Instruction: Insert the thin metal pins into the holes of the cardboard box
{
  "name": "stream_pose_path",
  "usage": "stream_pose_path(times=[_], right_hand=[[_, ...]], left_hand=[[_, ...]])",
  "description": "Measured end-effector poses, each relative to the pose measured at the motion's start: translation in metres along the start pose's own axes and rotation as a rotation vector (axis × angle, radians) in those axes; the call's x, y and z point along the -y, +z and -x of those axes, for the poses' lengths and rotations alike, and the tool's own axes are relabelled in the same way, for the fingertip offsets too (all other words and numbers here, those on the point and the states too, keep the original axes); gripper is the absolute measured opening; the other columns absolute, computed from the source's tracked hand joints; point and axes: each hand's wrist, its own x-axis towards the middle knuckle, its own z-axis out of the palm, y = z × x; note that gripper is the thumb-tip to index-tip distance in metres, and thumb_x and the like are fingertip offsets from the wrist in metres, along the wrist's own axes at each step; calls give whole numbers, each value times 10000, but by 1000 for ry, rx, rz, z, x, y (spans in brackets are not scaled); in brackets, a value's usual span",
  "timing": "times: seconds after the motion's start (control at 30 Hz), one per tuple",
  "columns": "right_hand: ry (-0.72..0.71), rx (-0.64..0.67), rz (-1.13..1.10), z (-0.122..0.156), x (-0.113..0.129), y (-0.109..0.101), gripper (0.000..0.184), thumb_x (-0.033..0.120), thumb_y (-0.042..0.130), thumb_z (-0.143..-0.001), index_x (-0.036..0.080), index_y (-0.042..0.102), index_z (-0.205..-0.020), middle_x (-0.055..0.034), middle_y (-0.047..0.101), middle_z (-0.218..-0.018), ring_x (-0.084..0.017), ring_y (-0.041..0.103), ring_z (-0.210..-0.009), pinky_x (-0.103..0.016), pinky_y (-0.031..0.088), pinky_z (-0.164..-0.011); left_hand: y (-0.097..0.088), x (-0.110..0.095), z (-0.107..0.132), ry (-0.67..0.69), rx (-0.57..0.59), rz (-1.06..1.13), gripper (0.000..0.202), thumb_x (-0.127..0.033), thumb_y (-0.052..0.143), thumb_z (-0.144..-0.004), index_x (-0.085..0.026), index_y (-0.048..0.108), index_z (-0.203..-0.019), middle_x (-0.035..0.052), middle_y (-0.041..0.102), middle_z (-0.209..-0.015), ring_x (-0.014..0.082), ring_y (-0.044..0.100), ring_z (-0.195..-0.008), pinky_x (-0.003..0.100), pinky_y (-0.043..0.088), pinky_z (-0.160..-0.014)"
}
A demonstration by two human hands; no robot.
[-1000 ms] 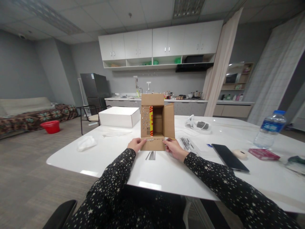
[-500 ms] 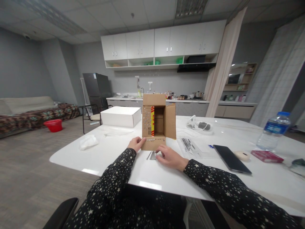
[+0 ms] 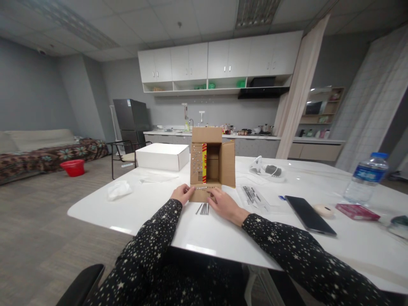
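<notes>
Left hand (image 3: 182,194), head view: resting at the left edge of the front flap (image 3: 199,196), fingertips touching the card; cannot tell whether it is pinching or only pressing.
Right hand (image 3: 223,205), same view: lying over the flap's right part, fingers bent, tips meeting near the row of spots (image 3: 202,188); cannot tell whether they are pinching anything.
Cardboard box (image 3: 229,163): standing open toward the person, on the white table (image 3: 143,204), its front flap lying out between the hands.
Metal pins (image 3: 204,209): lying loosely fanned on the table just in front of the flap.
Flap handling: likely needing a steady left side, so the card is not flexing while the right fingertips are working lightly at one spot.
Pin handling: the right wrist is probably best staying raised, so it is not scattering the pins.
</notes>
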Motion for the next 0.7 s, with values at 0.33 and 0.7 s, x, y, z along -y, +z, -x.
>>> stream_pose_path(times=[0.33,0.7], right_hand=[[221,-67,-145,-26,-6,17,190,169,462,-887,151,523,-1066,-89,666,-878,-193,621,-802,-288,448,-721],[276,-129,-162,-36,-12,27,100,140,475,-850,166,511,-940,-64,632,-843,-178,582,-781,-298,438,-731]], left_hand=[[3,0,-1,34,-4,-7,386,-573,496,-740,-196,506,-653,21,601,-646,158,534,-613,271,391,-587],[7,6,-4,65,11,35,367,-553,507,-739,-191,541,-692,18,613,-648,153,534,-604,273,397,-592]])
